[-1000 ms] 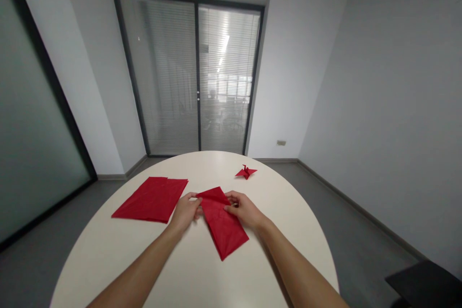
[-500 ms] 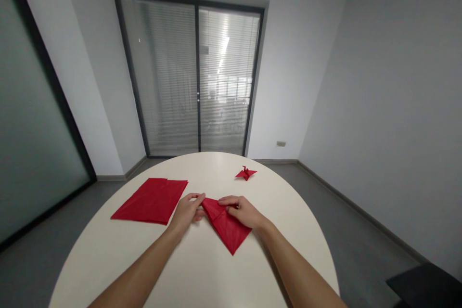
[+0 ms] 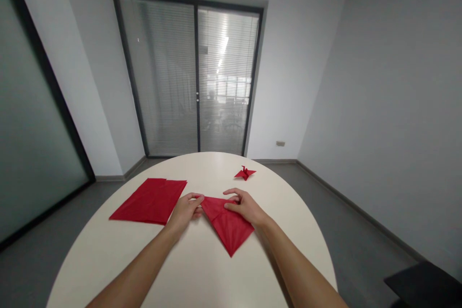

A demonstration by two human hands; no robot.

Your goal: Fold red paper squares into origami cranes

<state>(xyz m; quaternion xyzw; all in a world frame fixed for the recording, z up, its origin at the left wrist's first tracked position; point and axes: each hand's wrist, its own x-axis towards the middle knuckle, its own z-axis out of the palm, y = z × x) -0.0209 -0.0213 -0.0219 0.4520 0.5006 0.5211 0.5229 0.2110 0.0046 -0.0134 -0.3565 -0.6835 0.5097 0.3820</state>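
Observation:
A red paper folded into a triangle (image 3: pixel 228 226) lies on the round white table (image 3: pixel 202 269), its tip pointing toward me. My left hand (image 3: pixel 185 211) pinches the triangle's left corner with curled fingers. My right hand (image 3: pixel 245 206) presses on the top right edge, its fingers bent over the paper. A stack of flat red sheets (image 3: pixel 149 200) lies to the left of my left hand. A small folded red paper crane (image 3: pixel 245 172) stands farther back on the right.
The table's edge curves round close behind the crane. Beyond it are a grey floor, a sliding glass door with blinds (image 3: pixel 195 77) and plain walls. A dark object (image 3: pixel 426 281) shows at the lower right corner.
The long folded sheet has been folded down into a flat triangle. My right hand slid outward along its top edge, while my left hand stayed at the left corner.

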